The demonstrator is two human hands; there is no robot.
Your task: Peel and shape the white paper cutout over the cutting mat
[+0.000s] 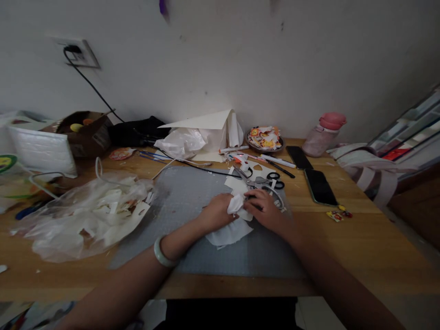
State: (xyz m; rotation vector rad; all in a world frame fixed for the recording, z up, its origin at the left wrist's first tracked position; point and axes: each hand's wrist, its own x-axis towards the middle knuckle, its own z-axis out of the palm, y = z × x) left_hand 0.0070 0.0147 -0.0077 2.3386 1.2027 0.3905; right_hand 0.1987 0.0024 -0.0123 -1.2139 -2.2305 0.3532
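Observation:
My left hand (216, 213) and my right hand (266, 211) meet over a grey cutting mat (192, 192) on the wooden desk. Both pinch a crumpled piece of white paper (237, 206), which continues as a flat white sheet (228, 233) beneath them. A pale bangle (161, 253) circles my left wrist. Scissors with black handles (264, 181) lie just beyond my right hand, on more white paper scraps.
A clear plastic bag of paper offcuts (89, 215) lies at left. Two dark phones (319, 185) lie at right near a pink bottle (323, 133). A dish of colourful stickers (264, 137), pens, folded paper (206, 123) and a cardboard box (85, 130) line the wall.

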